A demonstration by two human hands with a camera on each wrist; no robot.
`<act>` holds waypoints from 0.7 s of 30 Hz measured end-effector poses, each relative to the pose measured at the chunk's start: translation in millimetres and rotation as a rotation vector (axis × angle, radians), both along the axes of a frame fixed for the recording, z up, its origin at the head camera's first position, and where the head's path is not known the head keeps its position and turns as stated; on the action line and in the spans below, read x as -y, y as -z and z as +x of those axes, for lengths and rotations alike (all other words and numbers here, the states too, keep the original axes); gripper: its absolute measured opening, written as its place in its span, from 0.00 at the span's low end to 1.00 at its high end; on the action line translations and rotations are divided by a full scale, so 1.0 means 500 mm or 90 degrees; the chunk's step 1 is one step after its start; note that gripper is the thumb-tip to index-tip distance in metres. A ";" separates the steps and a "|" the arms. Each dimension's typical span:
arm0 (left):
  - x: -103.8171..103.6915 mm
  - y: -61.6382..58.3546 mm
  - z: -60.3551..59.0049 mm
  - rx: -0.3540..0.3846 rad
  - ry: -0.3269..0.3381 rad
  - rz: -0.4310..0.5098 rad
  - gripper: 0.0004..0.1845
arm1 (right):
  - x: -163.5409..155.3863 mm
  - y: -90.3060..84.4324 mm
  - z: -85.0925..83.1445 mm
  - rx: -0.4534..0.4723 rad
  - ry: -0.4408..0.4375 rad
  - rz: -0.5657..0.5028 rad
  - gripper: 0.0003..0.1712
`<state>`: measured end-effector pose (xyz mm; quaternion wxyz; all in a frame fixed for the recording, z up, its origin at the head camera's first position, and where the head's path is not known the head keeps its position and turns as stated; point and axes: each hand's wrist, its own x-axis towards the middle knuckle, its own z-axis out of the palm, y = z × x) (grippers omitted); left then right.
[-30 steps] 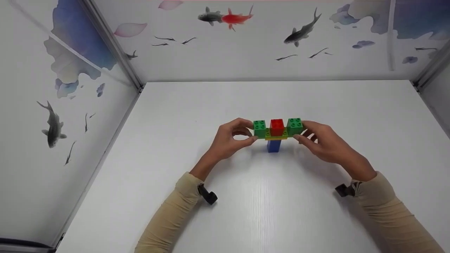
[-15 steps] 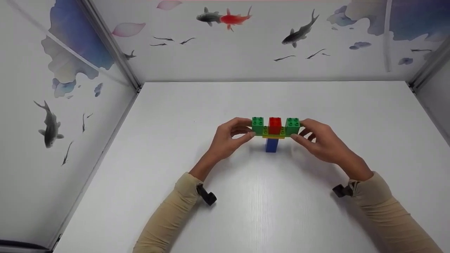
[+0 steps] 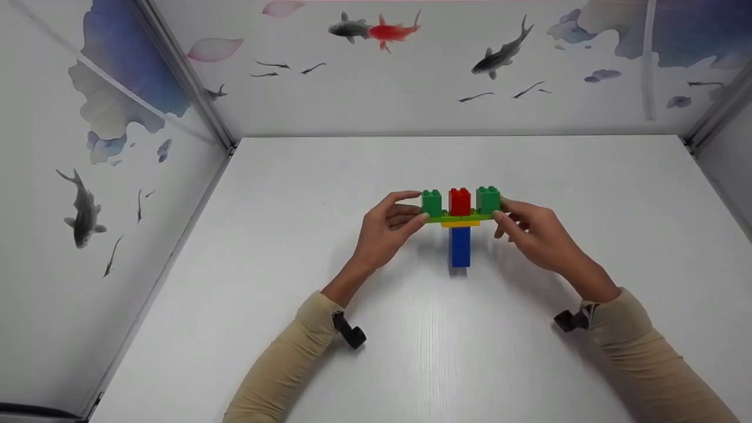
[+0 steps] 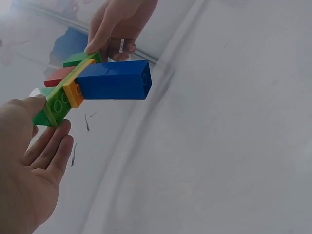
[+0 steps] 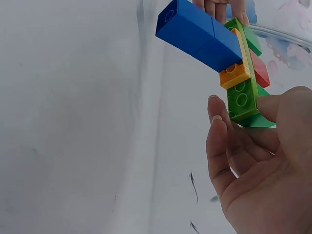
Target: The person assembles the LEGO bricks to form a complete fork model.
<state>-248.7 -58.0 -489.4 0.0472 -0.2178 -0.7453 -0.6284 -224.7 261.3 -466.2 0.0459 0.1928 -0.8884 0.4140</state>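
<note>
A T-shaped toy-brick build is held between both hands. Its stem is a blue column (image 3: pixel 460 247) of two stacked bricks, joined to a yellow plate (image 3: pixel 460 224). Above that runs a light-green strip (image 5: pixel 242 97). On top sit a left green brick (image 3: pixel 432 203), a red brick (image 3: pixel 459 202) and a right green brick (image 3: pixel 488 201), spaced apart. My left hand (image 3: pixel 385 229) pinches the left end between thumb and fingers. The right end is pinched by my right hand (image 3: pixel 531 235). Both wrist views show the blue column's hollow underside, its end not resting on anything.
The white table (image 3: pixel 435 352) spreads all around the build. A back wall (image 3: pixel 411 100) with painted fish closes the far side, and a printed side panel (image 3: pixel 47 282) stands at the left. Dark wrist cameras sit at both cuffs.
The build has tipped so its top leans back and the foot of the blue column comes toward me, showing more of the column. Both hands turn with it and keep their grip.
</note>
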 end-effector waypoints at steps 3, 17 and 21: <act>-0.003 0.003 0.002 0.010 -0.010 0.020 0.26 | 0.000 0.004 0.000 -0.007 0.003 -0.016 0.29; -0.011 0.018 0.005 0.082 -0.020 0.024 0.25 | -0.004 0.021 -0.008 -0.031 0.028 -0.028 0.29; -0.011 0.026 0.004 0.114 -0.022 0.025 0.22 | -0.005 0.024 -0.010 0.008 0.023 -0.025 0.30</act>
